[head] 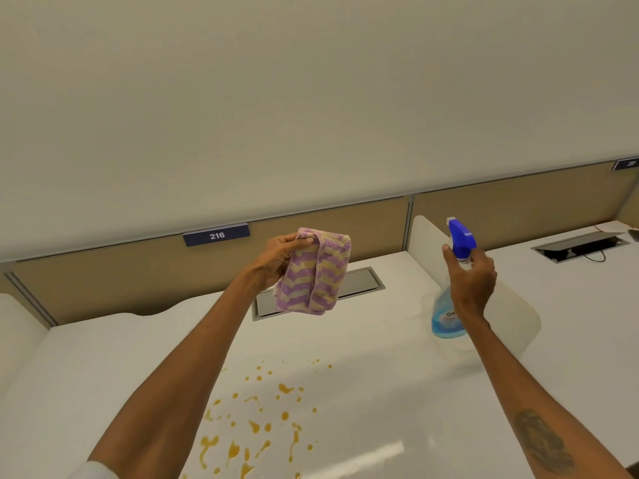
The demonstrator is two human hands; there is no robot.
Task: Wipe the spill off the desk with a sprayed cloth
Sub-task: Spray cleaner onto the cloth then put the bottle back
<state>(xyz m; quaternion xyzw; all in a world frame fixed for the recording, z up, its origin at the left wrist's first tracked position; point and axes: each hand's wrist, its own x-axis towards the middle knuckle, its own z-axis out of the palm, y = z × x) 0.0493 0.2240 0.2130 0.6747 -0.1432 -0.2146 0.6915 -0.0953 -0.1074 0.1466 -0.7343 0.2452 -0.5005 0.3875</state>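
My left hand [276, 259] holds up a folded cloth [314, 273] with purple and yellow zigzag stripes, gripped by its top edge above the white desk [380, 392]. My right hand [472, 283] grips the neck of a spray bottle [449, 316] with blue liquid and a blue trigger head whose nozzle faces left, toward the cloth. A gap of air separates bottle and cloth. Orange-brown spill drops [262, 423] are scattered over the desk below my left forearm, reaching the near edge of the view.
A metal cable hatch [359, 283] is set into the desk behind the cloth. Tan partition panels with a blue "216" label [216, 235] close the back. A translucent white divider [511, 312] stands at the right, with a neighbouring desk and open cable tray [584, 245] beyond.
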